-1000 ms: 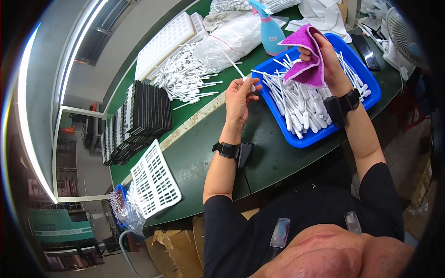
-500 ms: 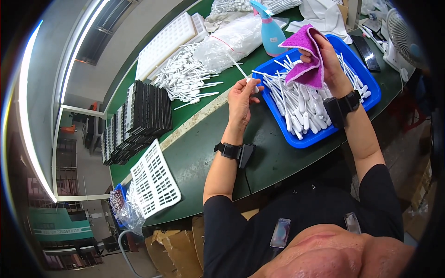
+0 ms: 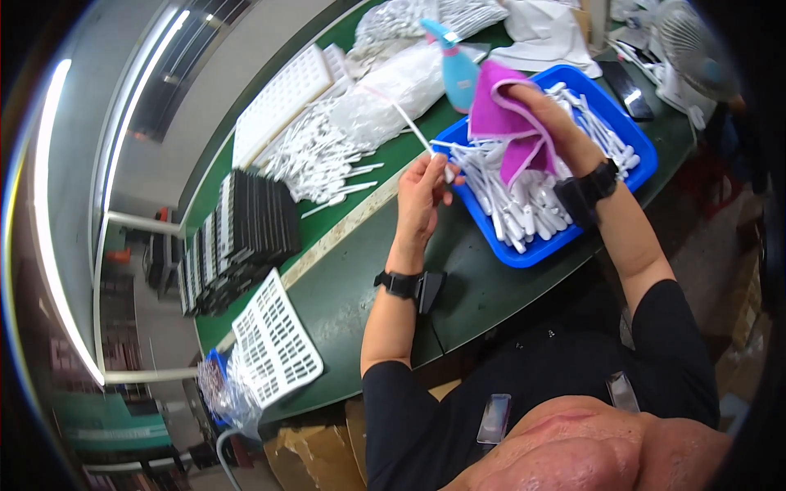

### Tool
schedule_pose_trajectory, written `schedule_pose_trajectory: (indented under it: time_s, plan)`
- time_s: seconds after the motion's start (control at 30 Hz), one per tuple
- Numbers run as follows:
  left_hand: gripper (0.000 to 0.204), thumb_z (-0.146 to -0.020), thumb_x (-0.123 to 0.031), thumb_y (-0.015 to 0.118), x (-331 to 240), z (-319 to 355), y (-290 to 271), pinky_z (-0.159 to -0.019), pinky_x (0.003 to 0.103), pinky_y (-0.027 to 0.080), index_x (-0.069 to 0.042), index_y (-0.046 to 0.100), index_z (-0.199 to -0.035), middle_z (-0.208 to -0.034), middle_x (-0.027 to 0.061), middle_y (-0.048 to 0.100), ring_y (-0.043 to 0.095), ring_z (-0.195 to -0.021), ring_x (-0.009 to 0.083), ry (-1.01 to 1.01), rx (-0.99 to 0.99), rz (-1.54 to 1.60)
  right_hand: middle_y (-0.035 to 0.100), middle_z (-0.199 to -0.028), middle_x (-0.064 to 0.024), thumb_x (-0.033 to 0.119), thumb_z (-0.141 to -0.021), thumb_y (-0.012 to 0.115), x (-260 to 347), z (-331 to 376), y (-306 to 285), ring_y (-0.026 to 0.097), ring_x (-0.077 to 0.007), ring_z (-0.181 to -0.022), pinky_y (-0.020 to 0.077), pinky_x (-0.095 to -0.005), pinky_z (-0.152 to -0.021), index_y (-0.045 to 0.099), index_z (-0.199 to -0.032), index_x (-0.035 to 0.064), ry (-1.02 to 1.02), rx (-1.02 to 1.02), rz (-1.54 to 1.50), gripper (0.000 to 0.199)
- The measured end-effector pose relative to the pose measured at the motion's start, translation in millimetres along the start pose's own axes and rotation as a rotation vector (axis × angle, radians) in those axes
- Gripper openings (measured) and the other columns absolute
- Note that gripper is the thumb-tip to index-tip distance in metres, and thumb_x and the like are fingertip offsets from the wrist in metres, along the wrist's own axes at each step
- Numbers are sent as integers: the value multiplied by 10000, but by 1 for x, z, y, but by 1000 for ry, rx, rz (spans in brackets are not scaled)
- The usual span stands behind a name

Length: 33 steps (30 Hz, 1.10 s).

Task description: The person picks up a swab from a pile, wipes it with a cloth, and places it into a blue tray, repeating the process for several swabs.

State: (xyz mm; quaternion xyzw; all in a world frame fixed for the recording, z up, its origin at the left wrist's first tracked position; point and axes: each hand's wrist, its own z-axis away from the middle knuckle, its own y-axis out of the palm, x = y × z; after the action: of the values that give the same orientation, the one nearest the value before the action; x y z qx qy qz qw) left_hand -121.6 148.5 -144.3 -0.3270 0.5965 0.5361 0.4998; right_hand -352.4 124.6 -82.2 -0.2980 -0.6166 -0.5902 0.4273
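My left hand (image 3: 424,196) pinches a thin white plastic stick (image 3: 416,131) that points up and away over the green table (image 3: 344,278). My right hand (image 3: 550,110) grips a magenta cloth (image 3: 509,127) above a blue tray (image 3: 610,106) filled with several white stick-shaped parts (image 3: 524,204). The cloth hangs down over the tray's contents. Both wrists wear dark watches.
A light blue spray bottle (image 3: 458,65) stands behind the tray. Loose white sticks (image 3: 323,155) and clear bags of them (image 3: 401,78) lie beyond. Stacked black trays (image 3: 237,237) and white grid trays (image 3: 274,344) sit at left. A small fan (image 3: 692,49) stands at far right.
My left hand has kept hold of the white stick and shifted slightly toward the blue tray. The right hand with the cloth has stayed over the tray.
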Motion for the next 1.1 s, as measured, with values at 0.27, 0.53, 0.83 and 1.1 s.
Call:
schedule_pose_trajectory:
  time_s: [0.27, 0.53, 0.83, 1.1]
  plan:
    - [274, -956, -283, 418, -14, 22, 33, -449, 211, 442, -32, 515, -1002, -822, 96, 614, 627, -668, 156, -19, 324, 37, 612, -985, -44, 239, -918, 497, -21, -9, -7, 589, -91, -835, 489, -219, -713, 543, -1130, 34, 143, 404, 116, 298]
    - [290, -966, -266, 343, -8, 30, 34, -416, 238, 432, -20, 487, -1019, -714, 75, 543, 579, -540, 169, 45, 296, -26, 626, -962, -64, 270, -907, 512, -30, -2, 6, 609, -102, -797, 500, -212, -666, 548, -1119, 30, 149, 341, 132, 322]
    - [340, -927, -232, 371, -6, 18, 34, -365, 241, 373, 33, 471, -1115, -653, 59, 493, 492, -451, 145, -71, 368, 86, 611, -1048, -74, 237, -914, 507, -28, -14, -6, 608, -118, -883, 506, -226, -738, 542, -1148, 24, 63, 364, 202, 319]
    - [378, -913, -205, 384, -10, 29, 51, -384, 226, 416, 46, 452, -1187, -732, 84, 561, 528, -520, 151, -144, 363, 110, 625, -984, -57, 294, -894, 549, -35, -13, -12, 605, -93, -840, 504, -204, -689, 557, -1116, 44, 32, 287, 258, 334]
